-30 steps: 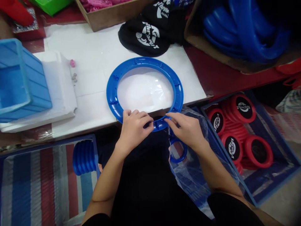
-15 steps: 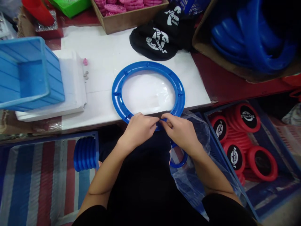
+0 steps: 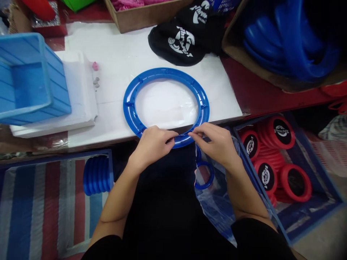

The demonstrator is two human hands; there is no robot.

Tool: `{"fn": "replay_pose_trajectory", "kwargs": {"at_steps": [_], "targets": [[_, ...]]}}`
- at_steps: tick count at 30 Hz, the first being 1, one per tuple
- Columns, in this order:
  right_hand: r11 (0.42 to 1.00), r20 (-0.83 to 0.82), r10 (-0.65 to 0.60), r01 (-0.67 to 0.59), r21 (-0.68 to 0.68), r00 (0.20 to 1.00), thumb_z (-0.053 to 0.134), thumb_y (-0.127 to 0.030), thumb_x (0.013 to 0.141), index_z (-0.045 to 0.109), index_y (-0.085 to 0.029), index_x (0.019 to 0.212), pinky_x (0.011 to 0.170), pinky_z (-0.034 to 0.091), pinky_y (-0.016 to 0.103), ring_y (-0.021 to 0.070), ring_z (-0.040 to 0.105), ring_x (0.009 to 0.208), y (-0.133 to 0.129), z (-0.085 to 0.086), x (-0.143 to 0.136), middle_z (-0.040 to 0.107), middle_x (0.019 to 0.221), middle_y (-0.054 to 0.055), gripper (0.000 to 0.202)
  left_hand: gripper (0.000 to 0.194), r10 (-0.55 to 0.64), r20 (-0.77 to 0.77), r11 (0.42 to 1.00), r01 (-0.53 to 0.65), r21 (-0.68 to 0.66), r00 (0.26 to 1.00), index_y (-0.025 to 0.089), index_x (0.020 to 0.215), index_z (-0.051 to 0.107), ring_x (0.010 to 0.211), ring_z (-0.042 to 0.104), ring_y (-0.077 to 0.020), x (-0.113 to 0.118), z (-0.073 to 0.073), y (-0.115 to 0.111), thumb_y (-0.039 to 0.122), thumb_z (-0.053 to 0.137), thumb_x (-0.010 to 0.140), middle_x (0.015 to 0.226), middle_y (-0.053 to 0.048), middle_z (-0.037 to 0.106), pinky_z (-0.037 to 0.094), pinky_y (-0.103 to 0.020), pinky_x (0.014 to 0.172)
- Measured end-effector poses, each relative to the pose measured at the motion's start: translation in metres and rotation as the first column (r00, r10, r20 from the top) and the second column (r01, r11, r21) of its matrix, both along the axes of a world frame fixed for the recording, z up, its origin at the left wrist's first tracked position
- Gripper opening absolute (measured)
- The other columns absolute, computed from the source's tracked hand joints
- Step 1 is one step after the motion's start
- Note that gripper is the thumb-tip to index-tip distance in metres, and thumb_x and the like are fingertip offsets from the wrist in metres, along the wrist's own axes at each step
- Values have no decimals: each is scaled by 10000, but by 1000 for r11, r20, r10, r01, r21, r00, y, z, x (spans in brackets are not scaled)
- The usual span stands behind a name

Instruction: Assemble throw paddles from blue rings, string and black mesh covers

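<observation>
We have one blue ring (image 3: 166,73) lying over the near edge of the table (image 3: 235,76), its near side overhanging. Our left hand (image 3: 155,146) and right hand (image 3: 215,144) hold their fingers narrow at that side; whether closed on it or something small, we cannot tell. We'd best steady it left and work lightly right. Outward, we count one pink bit (image 3: 94,66), one light-blue tub (image 3: 58,79) towards the left end, and, off the near right corner, four black-faced red discs (image 3: 282,131) showing in a crate (image 3: 317,216).

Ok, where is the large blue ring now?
In the head view, the large blue ring is near the centre, partly over the white sheet, with the left hand and right hand at its near side.
</observation>
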State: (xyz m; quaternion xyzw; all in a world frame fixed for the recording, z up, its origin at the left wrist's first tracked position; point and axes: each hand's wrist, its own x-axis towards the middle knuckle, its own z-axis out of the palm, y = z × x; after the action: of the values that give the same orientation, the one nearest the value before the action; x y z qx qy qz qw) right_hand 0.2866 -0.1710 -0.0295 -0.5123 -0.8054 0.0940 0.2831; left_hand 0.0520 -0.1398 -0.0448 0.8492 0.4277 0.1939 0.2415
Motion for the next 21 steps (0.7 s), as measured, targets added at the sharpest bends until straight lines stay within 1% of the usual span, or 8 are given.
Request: {"fn": "replay_pose_trajectory", "kwargs": {"at_steps": [3,5,8,10,13,16,19,21], "targets": [[995,104,-25,14,101,994,620,-284,1067,667,-225,870,660,462,306,167,645,688,0,-5,-2,714,765,21,211,302,-4,7,1000,4,-6,1000,318,1059,861,804,782,-234,-1,-1,0,165,640,922,918,-28,852,561,-347,730],[988,165,-26,1,153,986,612,-272,1071,662,-219,858,654,449,307,166,643,685,1,-9,-2,718,764,24,225,306,1,12,1000,-1,-10,1000,318,1078,860,814,783,-236,-2,-1,0,171,638,927,940,-31,854,563,-350,734],[979,190,-32,-8,205,981,619,-260,1065,662,-216,852,649,443,302,160,635,671,-1,-15,-3,711,748,18,222,298,3,4,1000,-3,-15,1000,316,1076,861,818,780,-243,-2,-1,0,174,651,920,953,-34,856,562,-357,743],[976,194,-54,11,216,980,628,-265,1061,662,-219,839,641,435,299,153,617,648,-4,-19,-5,695,722,8,229,293,-4,-5,1000,4,-17,1000,321,1059,861,815,777,-242,-2,-1,1,170,653,918,941,-31,855,559,-357,749],[981,156,-79,49,190,985,632,-286,1063,653,-223,804,629,423,291,140,587,612,-8,-23,-8,656,677,-8,267,308,-12,-6,1000,12,-15,1000,326,1055,859,826,784,-238,-2,-1,1,153,643,921,960,-26,858,558,-355,757],[984,90,-94,79,158,991,633,-282,1066,642,-219,791,622,416,284,134,584,603,-11,-26,-11,638,661,-16,283,360,-39,31,999,39,1,999,323,1174,836,907,806,-239,-3,-3,1,140,624,948,1078,-21,858,565,-361,792],[982,86,-102,87,165,991,637,-269,1066,642,-215,801,622,419,282,131,594,605,-10,-25,-13,656,672,-17,271,390,-117,69,992,113,54,991,298,1294,785,987,811,-221,-5,-5,1,135,582,1003,1176,-23,844,558,-351,821],[977,126,-91,64,202,988,630,-269,1072,650,-209,813,623,421,286,134,599,608,-8,-24,-11,665,674,-14,266,361,-185,52,978,178,110,981,262,1298,775,991,809,-207,-6,-6,2,142,553,1040,1172,-35,843,546,-335,805]]}}
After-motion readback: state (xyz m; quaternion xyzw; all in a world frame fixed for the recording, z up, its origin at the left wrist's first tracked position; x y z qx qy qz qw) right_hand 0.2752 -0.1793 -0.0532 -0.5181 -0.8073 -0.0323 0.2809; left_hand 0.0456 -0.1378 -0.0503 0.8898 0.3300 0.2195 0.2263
